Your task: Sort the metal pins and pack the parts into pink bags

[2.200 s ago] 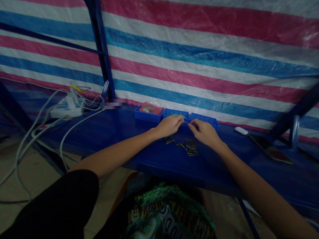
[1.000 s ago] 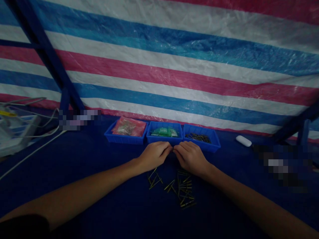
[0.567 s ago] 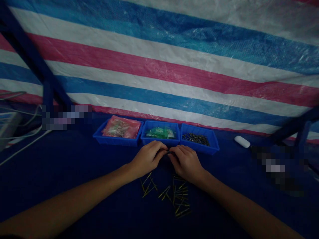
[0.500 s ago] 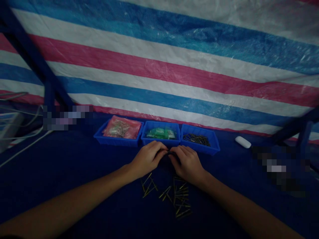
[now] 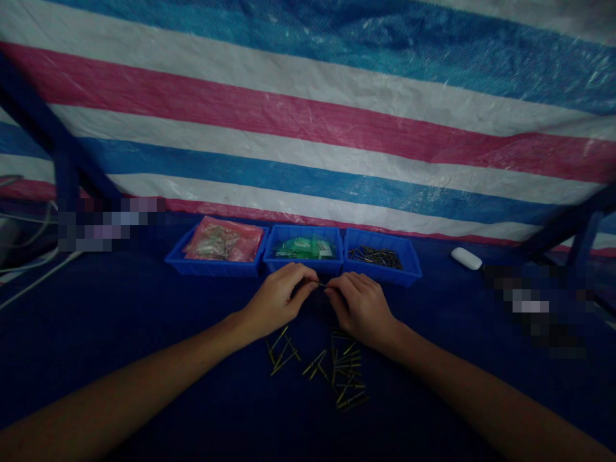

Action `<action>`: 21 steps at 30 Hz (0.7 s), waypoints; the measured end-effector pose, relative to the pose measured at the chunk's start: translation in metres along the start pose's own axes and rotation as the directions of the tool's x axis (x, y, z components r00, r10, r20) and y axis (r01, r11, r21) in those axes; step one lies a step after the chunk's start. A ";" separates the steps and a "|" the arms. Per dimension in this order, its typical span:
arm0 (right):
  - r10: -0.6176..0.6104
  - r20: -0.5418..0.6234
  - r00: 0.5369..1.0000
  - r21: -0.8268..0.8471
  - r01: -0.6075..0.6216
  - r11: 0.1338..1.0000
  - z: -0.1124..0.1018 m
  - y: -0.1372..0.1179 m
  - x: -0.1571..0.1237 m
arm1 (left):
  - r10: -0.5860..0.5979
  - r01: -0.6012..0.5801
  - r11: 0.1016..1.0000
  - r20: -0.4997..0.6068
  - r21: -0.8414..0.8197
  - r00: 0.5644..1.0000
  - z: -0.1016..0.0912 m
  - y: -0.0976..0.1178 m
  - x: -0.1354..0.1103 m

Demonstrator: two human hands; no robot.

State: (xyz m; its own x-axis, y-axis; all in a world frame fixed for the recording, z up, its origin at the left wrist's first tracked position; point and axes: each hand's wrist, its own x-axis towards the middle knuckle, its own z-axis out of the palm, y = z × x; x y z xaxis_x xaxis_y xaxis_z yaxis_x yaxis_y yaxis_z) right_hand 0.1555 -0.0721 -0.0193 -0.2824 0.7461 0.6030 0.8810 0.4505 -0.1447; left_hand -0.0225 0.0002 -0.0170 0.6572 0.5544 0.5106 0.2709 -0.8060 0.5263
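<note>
My left hand (image 5: 279,299) and my right hand (image 5: 362,305) meet fingertip to fingertip over the dark blue table (image 5: 144,333). Both are pinched on one thin metal pin (image 5: 322,284) held level between them. Just below the hands lies a loose pile of brass-coloured pins (image 5: 337,369). Behind them stand three blue trays: the left tray (image 5: 192,264) holds a pink bag, the middle tray (image 5: 303,264) green parts, the right tray (image 5: 385,274) several dark pins.
A striped plastic sheet (image 5: 308,128) hangs as a wall right behind the trays. A small white object (image 5: 466,258) lies at the right. White cables (image 5: 29,276) run along the far left edge. Dark blue frame bars (image 5: 43,128) slant at both sides.
The view has moved closer and lower over the table. Both hands stay together at the pin; the fingertips have shifted slightly apart, showing the pin between them.
</note>
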 end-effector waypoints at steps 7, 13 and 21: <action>-0.005 -0.037 0.999 0.009 0.006 1.000 0.001 0.001 0.000 | 0.004 -0.005 1.000 0.045 0.028 0.999 -0.003 0.002 -0.001; -0.025 -0.045 0.999 0.028 0.026 0.999 0.001 0.001 0.001 | 0.019 -0.019 1.000 0.004 -0.022 1.000 -0.001 -0.001 -0.003; -0.009 -0.045 0.999 0.031 0.010 0.999 0.001 -0.001 -0.001 | 0.054 -0.054 0.998 0.010 0.013 0.998 -0.002 0.003 -0.001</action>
State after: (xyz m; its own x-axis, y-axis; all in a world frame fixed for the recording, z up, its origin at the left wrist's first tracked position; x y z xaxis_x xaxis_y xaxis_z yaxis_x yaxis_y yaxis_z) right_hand 0.1548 -0.0727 -0.0201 -0.2728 0.7192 0.6390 0.8657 0.4732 -0.1630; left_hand -0.0244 -0.0021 -0.0147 0.6780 0.5077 0.5316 0.2437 -0.8375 0.4890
